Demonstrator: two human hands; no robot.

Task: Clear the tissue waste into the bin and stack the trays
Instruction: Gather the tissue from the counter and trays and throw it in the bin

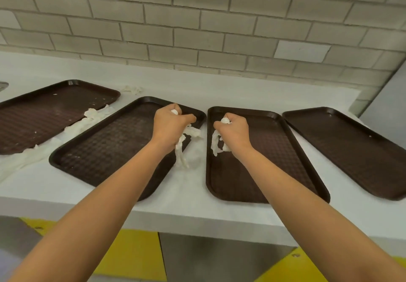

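The left hand is clenched round a tissue wad, whose strands hang below the fist at the right edge of the brown tray under it. The right hand grips a second tissue wad above a second tray. Loose tissue lies on the counter, left of the left hand. Tissue looks light, soft and easily torn, so it is best bunched whole in a fist. The trays look stiff and should lift by the rims. No bin is in view.
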